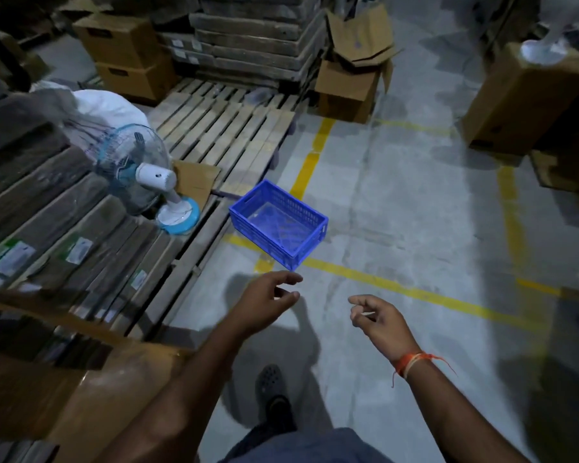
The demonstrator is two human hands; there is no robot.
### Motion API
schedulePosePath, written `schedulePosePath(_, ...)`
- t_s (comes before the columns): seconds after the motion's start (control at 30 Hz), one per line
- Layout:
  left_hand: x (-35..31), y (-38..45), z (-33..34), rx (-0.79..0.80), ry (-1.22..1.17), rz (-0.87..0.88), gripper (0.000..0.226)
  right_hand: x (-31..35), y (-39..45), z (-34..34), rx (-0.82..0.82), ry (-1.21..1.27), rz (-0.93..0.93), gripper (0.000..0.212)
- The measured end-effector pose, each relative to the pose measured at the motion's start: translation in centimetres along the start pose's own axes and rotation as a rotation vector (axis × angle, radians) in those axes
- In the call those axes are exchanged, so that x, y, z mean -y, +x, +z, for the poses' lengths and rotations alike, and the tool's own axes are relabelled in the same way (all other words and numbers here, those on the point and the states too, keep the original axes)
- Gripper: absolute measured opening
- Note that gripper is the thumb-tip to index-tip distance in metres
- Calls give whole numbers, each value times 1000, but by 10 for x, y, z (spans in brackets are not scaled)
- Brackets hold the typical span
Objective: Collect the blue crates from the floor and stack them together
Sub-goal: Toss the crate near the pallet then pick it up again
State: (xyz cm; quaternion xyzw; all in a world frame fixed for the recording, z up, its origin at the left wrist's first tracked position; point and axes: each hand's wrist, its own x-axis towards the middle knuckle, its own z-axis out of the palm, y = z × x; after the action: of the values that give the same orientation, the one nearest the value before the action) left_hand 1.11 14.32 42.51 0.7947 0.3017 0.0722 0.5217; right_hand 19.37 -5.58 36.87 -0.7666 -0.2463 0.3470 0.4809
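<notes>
Both hands [264, 302] [376, 317] loose, holding nothing, blue crate [278, 223] on floor just ahead

Brown cardboard carton [47, 379] at lower left, cut by the frame edge. Printed labels [14, 259] on the flat dark packs: text too blurred to read. White pedestal object [542, 51] at upper right: motion-blurred, identity unclear. Dark shoe [274, 392] partly hidden by the blue trouser leg [308, 446].
</notes>
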Motion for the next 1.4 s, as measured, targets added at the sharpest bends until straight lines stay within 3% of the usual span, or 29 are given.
schedulePosePath(0.23, 8, 111, -84, -36, 38, -12, 36, 51, 126, 21, -25, 45, -6, 27)
schedulePosePath(0.4, 24, 195, -112, -2, 50, -17, 32, 61, 210, 26, -43, 56, 23, 19)
schedulePosePath(0.8, 33, 414, -175, 113, 133, -182, 33, 87, 446, 26, -52, -32, 78, 25)
schedulePosePath(1.13, 60, 548, -221, 289, 110, -224, 35, 84, 519, 40, -220, -21, 262, 25)
schedulePosePath(1.23, 85, 593, -242, 357, 97, -181, 44, 90, 531, 61, -273, -38, 352, 26)
schedulePosePath(1.4, 141, 668, -286, 521, 209, -43, 35, 98, 542, 117, -402, -65, 520, 28)
